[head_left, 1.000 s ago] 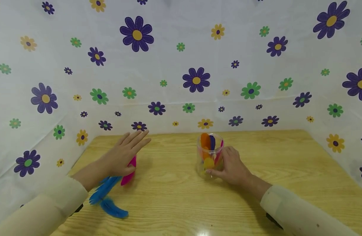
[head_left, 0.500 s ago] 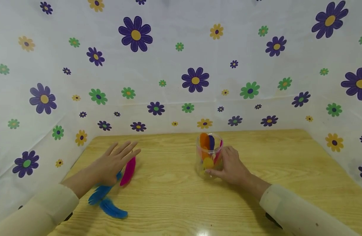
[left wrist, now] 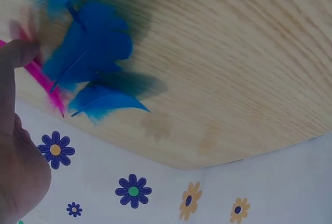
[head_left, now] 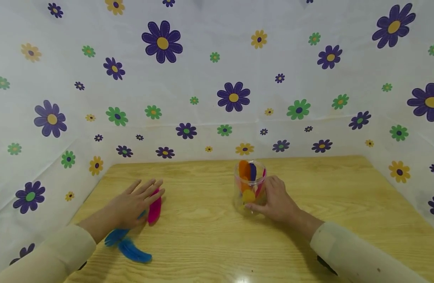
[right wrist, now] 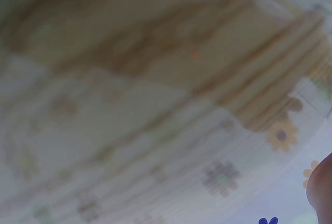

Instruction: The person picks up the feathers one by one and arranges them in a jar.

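In the head view my left hand [head_left: 132,206] is spread low over a magenta feather [head_left: 154,210] and several blue feathers [head_left: 134,251] on the table's left side. The left wrist view shows the thumb [left wrist: 22,53] overlapping the magenta feather; whether it touches is unclear. Broad blue feathers [left wrist: 91,42] lie beside it, one curved and thin. My right hand [head_left: 278,200] grips a clear plastic jar [head_left: 239,203] that stands upright near the middle, thumb across its front. Inside are an orange feather [head_left: 243,173], a dark blue one, a yellow one and a pink one.
The wooden table [head_left: 209,243] has light grain. A white cloth [head_left: 199,78] printed with flowers rises behind it and along both sides. The right wrist view is blurred and shows mostly grainy streaks with a bit of hand at its edge.
My left hand has drawn back toward me and lowered over the feathers, moving slightly left. The magenta feather now lies partly beneath its fingers. My right hand keeps its grip on the jar.
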The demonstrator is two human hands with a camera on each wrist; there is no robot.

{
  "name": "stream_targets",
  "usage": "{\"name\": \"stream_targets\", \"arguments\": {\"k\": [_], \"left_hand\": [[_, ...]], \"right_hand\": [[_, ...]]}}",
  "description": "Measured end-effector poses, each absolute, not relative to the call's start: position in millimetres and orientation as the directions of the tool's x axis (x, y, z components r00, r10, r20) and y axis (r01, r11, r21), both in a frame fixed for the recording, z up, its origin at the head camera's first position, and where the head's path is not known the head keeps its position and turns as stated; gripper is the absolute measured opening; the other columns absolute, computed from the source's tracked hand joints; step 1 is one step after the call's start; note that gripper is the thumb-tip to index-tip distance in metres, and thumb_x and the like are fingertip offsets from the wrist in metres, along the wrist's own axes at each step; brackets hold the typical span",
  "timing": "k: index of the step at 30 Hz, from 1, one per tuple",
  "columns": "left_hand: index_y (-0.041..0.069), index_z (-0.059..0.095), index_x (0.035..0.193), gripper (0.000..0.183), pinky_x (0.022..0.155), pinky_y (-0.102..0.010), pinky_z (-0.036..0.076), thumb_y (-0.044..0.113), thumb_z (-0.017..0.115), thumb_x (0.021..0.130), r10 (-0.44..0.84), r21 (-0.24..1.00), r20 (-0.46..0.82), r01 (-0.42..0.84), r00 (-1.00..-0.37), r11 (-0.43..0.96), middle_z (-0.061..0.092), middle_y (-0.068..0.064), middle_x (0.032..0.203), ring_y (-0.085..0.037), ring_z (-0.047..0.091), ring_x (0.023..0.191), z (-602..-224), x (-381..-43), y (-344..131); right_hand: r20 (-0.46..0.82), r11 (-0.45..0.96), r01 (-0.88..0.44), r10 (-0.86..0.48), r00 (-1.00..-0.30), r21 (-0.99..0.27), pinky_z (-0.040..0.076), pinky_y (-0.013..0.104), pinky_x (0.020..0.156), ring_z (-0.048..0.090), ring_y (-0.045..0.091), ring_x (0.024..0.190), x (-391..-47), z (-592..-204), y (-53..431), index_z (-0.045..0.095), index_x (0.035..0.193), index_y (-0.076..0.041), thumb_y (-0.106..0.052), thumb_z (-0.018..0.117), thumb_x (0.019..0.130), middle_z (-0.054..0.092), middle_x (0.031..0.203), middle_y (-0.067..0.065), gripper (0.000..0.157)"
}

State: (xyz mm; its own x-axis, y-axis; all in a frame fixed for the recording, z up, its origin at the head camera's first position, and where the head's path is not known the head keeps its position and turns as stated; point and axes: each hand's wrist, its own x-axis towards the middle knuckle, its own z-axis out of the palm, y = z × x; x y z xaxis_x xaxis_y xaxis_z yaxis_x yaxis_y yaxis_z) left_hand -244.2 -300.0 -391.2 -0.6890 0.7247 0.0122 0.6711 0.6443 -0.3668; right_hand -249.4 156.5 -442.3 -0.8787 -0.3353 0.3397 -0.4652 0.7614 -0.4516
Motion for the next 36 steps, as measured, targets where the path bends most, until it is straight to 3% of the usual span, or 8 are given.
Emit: {"name": "stream_targets", "arguments": {"k": [5,14,27,36], "left_hand": [[0.007,0.046,0.148,0.062,0.116,-0.061,0.026,0.030,0.062,0.092,0.696,-0.359,-0.023,0.656,-0.718,0.664,0.038,-0.016,0.158,-0.038,0.034,0.146,-399,-245,-301],[0.005,0.044,0.149,0.057,0.117,-0.057,0.025,0.032,0.048,0.099,0.683,-0.294,-0.073,0.670,-0.727,0.682,0.040,-0.013,0.158,-0.034,0.036,0.146,-412,-249,-299],[-0.005,0.038,0.149,0.066,0.116,-0.055,0.031,0.043,0.044,0.104,0.662,-0.109,-0.054,0.664,-0.747,0.740,0.037,-0.022,0.157,-0.040,0.037,0.144,-425,-248,-290],[-0.007,0.043,0.146,0.053,0.113,-0.050,0.037,0.028,0.047,0.106,0.637,-0.125,-0.008,0.633,-0.771,0.764,0.044,-0.024,0.152,-0.040,0.044,0.140,-428,-248,-281]], "right_hand": [[0.340,0.757,-0.470,-0.341,-0.877,-0.454,0.029,0.054,0.114,0.046,0.030,0.124,-250,-441,156,0.045,0.133,-0.009,-0.062,0.075,0.079,0.057,0.128,0.011,0.082],[0.322,0.762,-0.458,-0.338,-0.884,-0.458,0.031,0.053,0.113,0.046,0.028,0.124,-251,-440,156,0.044,0.136,-0.010,-0.064,0.074,0.079,0.057,0.129,0.010,0.084],[0.314,0.762,-0.454,-0.337,-0.887,-0.463,0.030,0.053,0.114,0.045,0.029,0.124,-250,-440,156,0.044,0.137,-0.009,-0.065,0.073,0.079,0.056,0.131,0.010,0.085],[0.319,0.759,-0.453,-0.333,-0.887,-0.467,0.030,0.055,0.114,0.044,0.032,0.128,-248,-439,156,0.045,0.134,-0.009,-0.061,0.076,0.079,0.057,0.131,0.012,0.081]]}}
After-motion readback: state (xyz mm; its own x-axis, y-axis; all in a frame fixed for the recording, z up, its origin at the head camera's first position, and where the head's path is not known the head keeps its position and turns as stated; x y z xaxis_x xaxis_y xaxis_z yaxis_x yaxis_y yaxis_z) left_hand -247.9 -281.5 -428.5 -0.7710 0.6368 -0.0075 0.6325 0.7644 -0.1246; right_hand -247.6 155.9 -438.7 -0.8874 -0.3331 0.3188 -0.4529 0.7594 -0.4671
